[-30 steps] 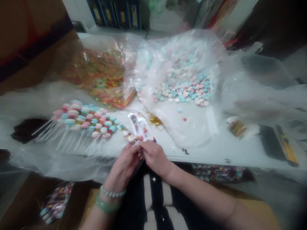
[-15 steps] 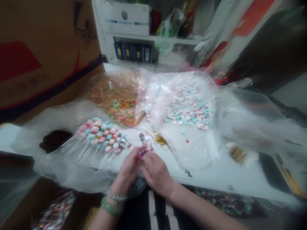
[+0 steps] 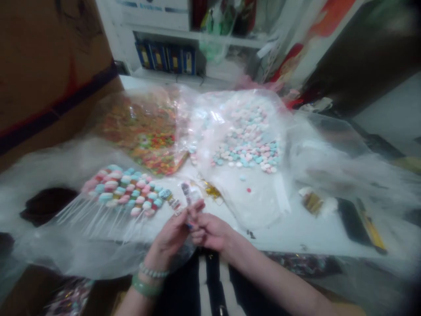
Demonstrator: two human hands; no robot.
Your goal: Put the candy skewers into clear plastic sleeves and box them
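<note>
Wht desk [image 3: 305, 241] under crumpled clear plastic sheet [image 3: 332, 175]. Landmark: clear plastic bag of pink, wht & teal round candies [image 3: 246, 140], mid-desk.

1. Small clear plastic-wrapped packet [image 3: 190, 193]: tilted, just front-left of landmark bag; print too blurred to read.
2. L hand [image 3: 169, 235]: front-left of bag, w/ wht bead bracelet [image 3: 153, 271] & green bangle [image 3: 146, 287] on wrist. L fingers [image 3: 197, 205] pinched narrow on packet's lower end.
3. R hand [image 3: 210, 232]: front of bag, touching L hand. R fingers [image 3: 200, 230] narrow at same end, also holding packet; exact grip part hidden.
4. Rows of pastel round lollipops on wht sticks [image 3: 121, 188]: left of bag, just beside L hand.
5. Clear bag of multicolour candy [image 3: 141, 136]: left of bag, touching it.
6. Gold tinsel scrap [image 3: 212, 191]: front edge of bag.
7. Shelf w/ blue boxes [image 3: 164, 57]: beyond bag.
</note>
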